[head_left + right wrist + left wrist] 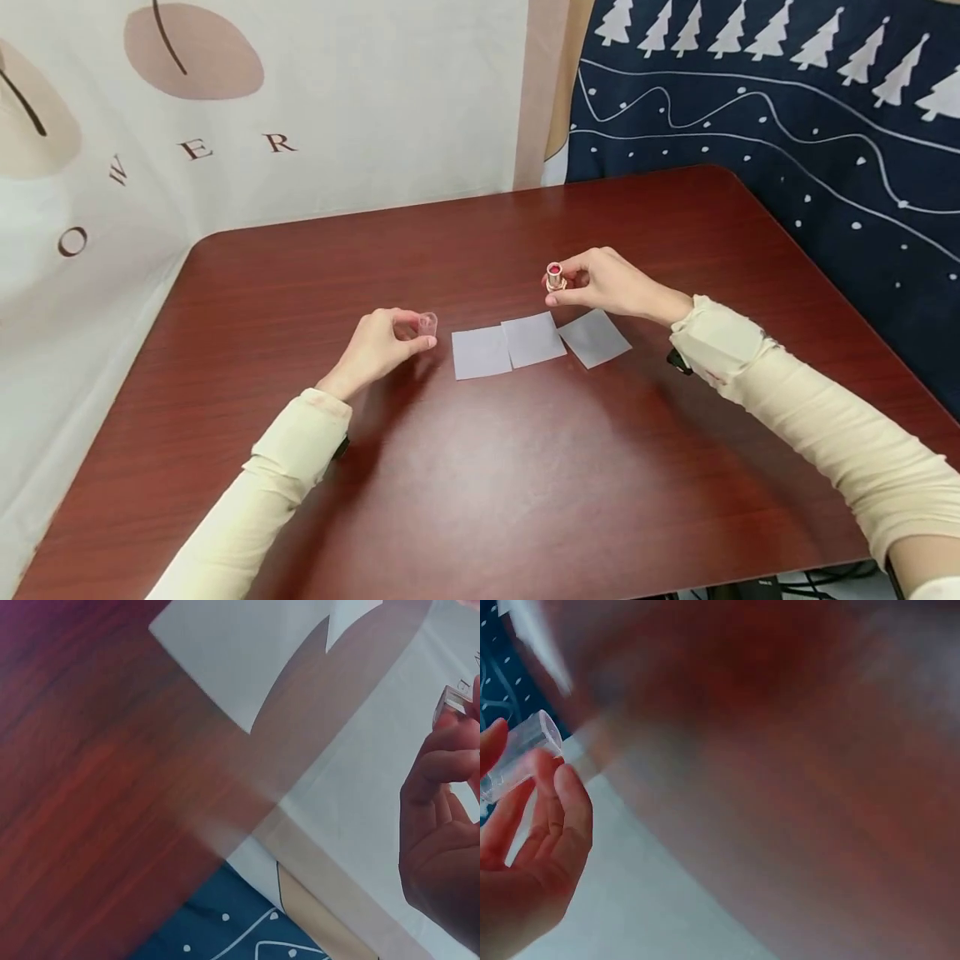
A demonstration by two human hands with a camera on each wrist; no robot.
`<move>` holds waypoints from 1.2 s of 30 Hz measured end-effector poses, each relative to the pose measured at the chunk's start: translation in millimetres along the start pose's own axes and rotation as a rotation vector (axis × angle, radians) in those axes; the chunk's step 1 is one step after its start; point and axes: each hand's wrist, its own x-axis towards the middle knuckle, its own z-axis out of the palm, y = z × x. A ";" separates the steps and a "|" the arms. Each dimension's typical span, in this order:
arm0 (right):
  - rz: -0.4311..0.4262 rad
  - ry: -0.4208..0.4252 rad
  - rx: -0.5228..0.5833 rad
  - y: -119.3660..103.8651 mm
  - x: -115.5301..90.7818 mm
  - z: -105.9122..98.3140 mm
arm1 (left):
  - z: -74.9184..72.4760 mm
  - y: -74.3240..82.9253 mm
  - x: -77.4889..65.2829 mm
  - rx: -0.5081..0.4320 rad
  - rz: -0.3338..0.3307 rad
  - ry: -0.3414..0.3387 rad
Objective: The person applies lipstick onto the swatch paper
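In the head view my left hand [377,346] pinches a clear lipstick cap [427,324] between thumb and fingers, left of the papers. The left wrist view shows the see-through cap [526,754] with its round open end, tilted in the fingers. My right hand [611,283] holds an uncapped lipstick [555,277] upright, its red tip showing above a gold-coloured tube. Only an end of the lipstick base [450,703] shows in the right wrist view; the fingers hide the rest. Both hands are above the table.
A left white paper [482,353], a middle one [533,340] and a right one [596,338] lie in a row on the dark red table [480,483]. A white printed cloth [390,100] hangs behind. A navy cloth with trees [787,167] hangs at the right.
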 end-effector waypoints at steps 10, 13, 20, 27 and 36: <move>-0.005 -0.017 -0.020 -2.2 2.4 -0.8 | 8.7 -14.3 2.1 -0.015 -0.034 0.022; -0.028 -0.018 -0.079 -1.0 1.4 1.7 | 9.1 -18.6 2.1 -0.021 -0.063 -0.003; -0.062 -0.051 -0.142 0.9 3.5 -1.5 | -4.1 -12.2 -4.2 0.008 -0.097 0.041; -0.098 -0.043 -0.127 -7.9 11.0 1.8 | -11.2 42.7 -5.6 -0.284 0.028 0.135; -0.216 0.175 0.013 -37.0 10.9 13.7 | 46.0 106.6 25.0 -1.294 -0.277 0.046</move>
